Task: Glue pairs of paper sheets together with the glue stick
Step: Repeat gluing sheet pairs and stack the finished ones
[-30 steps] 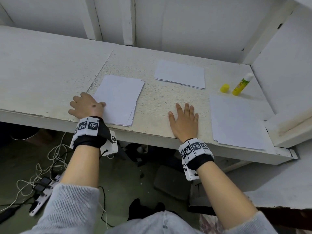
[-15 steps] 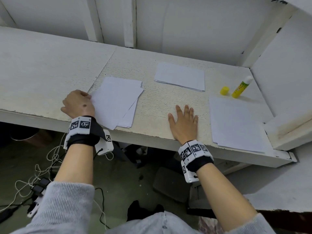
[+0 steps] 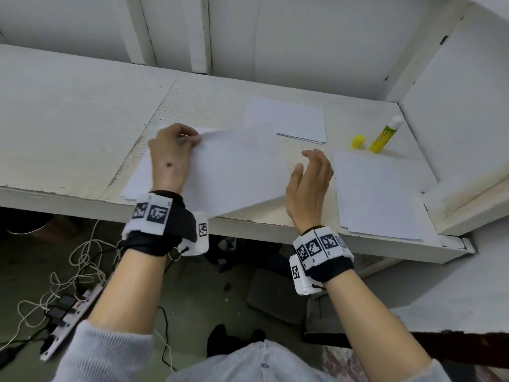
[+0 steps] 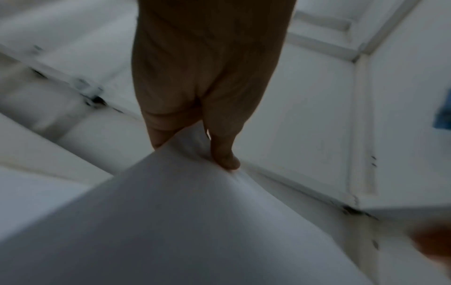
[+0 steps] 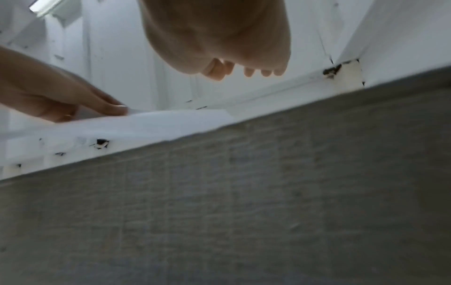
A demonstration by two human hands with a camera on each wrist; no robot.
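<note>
Your left hand (image 3: 168, 158) pinches a sheet (image 3: 237, 172) by its far left corner, lifting it off the stack (image 3: 137, 177) at the worktop's (image 3: 68, 119) front edge. Your right hand (image 3: 309, 188) hovers just beside the sheet's right edge, fingers loosely curled, holding nothing. The glue stick (image 3: 385, 135) stands uncapped near the far right corner, its cap (image 3: 358, 141) just beside it.

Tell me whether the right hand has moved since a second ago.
Yes. The right hand has lifted off the tabletop and shifted right, toward the right paper stack.
</note>
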